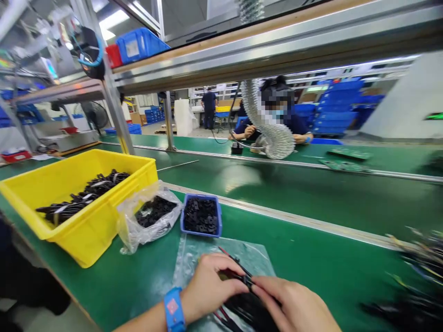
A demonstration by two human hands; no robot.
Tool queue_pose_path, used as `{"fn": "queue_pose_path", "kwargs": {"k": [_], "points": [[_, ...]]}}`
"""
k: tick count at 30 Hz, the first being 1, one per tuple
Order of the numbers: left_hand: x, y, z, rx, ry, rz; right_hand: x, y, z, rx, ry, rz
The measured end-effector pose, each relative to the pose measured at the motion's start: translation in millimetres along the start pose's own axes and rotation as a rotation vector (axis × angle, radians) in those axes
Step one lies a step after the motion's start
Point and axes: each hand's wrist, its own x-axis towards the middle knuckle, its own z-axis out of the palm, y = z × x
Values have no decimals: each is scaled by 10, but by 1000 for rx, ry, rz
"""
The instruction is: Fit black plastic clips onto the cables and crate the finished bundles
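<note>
My left hand [209, 286], with a blue band at the wrist, pinches a thin black cable [244, 268] between thumb and fingers. A red wire shows at the cable's far end. My right hand [294, 302] meets it fingertip to fingertip, closed on a small black piece [247, 279] on the cable; its exact kind is not clear. Beneath both hands, more black cables [247, 310] with some red wires lie on a clear plastic bag [194, 256]. Just beyond stands a small blue bin [218, 216] full of small black parts [200, 214].
At left, a yellow crate [86, 244] holds bundled black cables [93, 189], beside an open plastic bag [133, 230] of black parts. Blurred wire bundles [411, 299] lie at right. Across the green bench [332, 267], a person [297, 117] works behind a flexible duct [278, 140]. A shelf [194, 55] spans overhead.
</note>
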Motion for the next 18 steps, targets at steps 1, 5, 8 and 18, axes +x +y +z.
{"fn": "queue_pose_path", "kwargs": {"k": [1, 5, 8, 18], "points": [[-5, 5, 2, 8, -6, -10, 7, -58, -44, -15, -16, 20], [-24, 21, 16, 54, -43, -44, 9, -160, -77, -45, -52, 81], [-33, 33, 7, 49, -76, -53, -2, -185, -84, -54, -71, 113], [-8, 9, -49, -184, -170, -251, 1, -192, -101, -7, -87, 137]]}}
